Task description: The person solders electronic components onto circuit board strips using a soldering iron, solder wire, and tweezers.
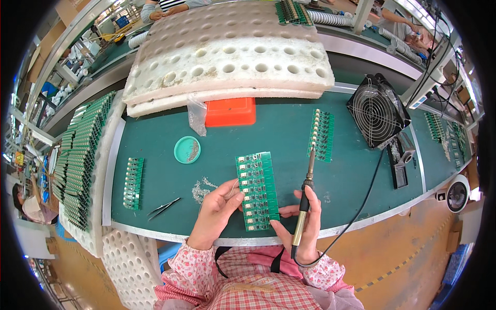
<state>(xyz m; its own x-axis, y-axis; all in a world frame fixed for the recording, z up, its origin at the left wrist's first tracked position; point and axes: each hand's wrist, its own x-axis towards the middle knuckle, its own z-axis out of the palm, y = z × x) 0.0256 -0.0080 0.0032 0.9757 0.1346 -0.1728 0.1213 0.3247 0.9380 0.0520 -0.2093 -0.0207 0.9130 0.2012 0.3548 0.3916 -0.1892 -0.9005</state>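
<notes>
A green circuit board panel (262, 192) with a column of white parts is held up above the green bench, near its front edge. My left hand (216, 213) grips the panel's left edge between thumb and fingers, and a thin wire (232, 188) loops out by the fingertips. In my right hand (310, 227) is a soldering iron (300, 217), its tip pointing up and away from the panel. Thumb and a finger of that hand also touch the panel's lower right edge. A second panel (322, 132) lies beyond the iron's tip; a third (133, 183) lies far left.
Black tweezers (164, 207), tiny clear bits (200, 191) and a teal dish (178, 155) lie left of centre. Behind stand a red box (231, 112) and a holed foam block (227, 77). A black fan (376, 113) and iron stand (399, 173) are right; stacked boards (85, 155) left.
</notes>
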